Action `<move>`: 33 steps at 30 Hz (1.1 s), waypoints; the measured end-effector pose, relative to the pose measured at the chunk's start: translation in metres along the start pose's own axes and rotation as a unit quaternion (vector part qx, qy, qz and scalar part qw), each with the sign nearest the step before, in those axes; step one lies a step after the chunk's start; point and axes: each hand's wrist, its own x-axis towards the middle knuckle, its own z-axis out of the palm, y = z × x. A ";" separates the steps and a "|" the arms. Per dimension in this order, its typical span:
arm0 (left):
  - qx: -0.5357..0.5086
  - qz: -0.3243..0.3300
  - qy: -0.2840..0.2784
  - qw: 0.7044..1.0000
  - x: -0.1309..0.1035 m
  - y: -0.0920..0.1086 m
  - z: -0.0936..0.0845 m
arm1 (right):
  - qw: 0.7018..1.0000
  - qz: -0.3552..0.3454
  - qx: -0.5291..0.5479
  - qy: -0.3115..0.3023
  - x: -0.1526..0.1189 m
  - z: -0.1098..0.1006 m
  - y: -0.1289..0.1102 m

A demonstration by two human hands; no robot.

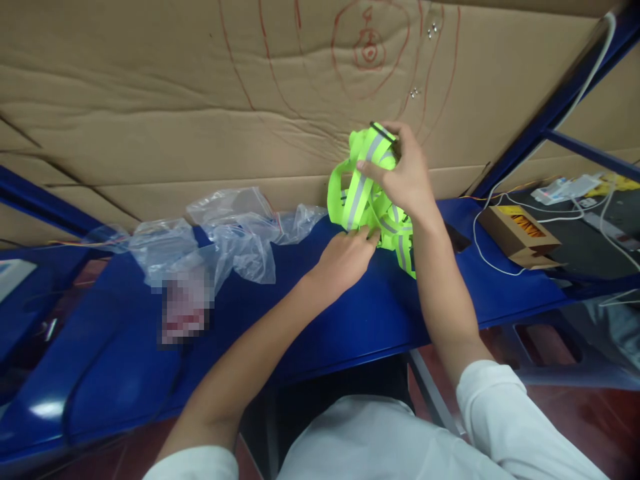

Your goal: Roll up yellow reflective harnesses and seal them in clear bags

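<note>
A bundle of neon yellow-green straps (357, 193) with grey reflective stripes stands in a loose heap at the back of the blue table. My right hand (403, 167) grips the upper part of the bundle, thumb in front and fingers behind, near a black buckle (383, 132). At the lower front of the straps is my left hand (349, 259), its fingers curled into the strap material and its fingertips partly hidden. Some strap loops hang down beside my right forearm.
Crumpled clear plastic bags (235, 233) lie left of the straps on the blue table (320, 340). A cardboard wall (150, 147) rises behind. At right are an open cardboard box (520, 237), white cables and a blue frame post.
</note>
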 end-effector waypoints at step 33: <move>-0.642 -0.163 -0.063 0.746 -0.002 -0.057 -0.019 | 0.966 0.085 0.187 -0.157 -0.018 -0.012 -0.041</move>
